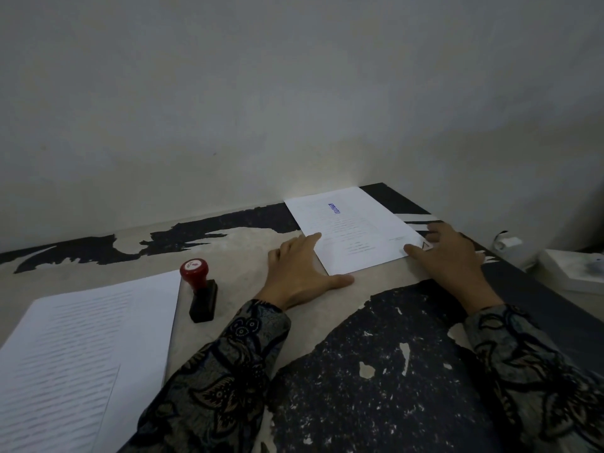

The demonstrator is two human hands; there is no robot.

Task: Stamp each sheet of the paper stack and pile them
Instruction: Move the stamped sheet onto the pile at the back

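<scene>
A stamped sheet [353, 227] with a blue stamp mark lies at the far right of the table, against the wall. My left hand [300, 273] lies flat at its near left corner, fingers straight, touching the edge. My right hand [447, 253] rests at the sheet's near right corner, thumb on the paper. The stack of printed paper [81, 354] sits at the near left. A stamp [199, 289] with a red knob and a black base stands upright between the stack and my left hand, untouched.
The table top [376, 371] is worn, black with pale patches where the coating has peeled. A pale wall [294, 109] runs right behind it. Beyond the table's right edge sit a white box [575, 269] and a small white object [505, 245].
</scene>
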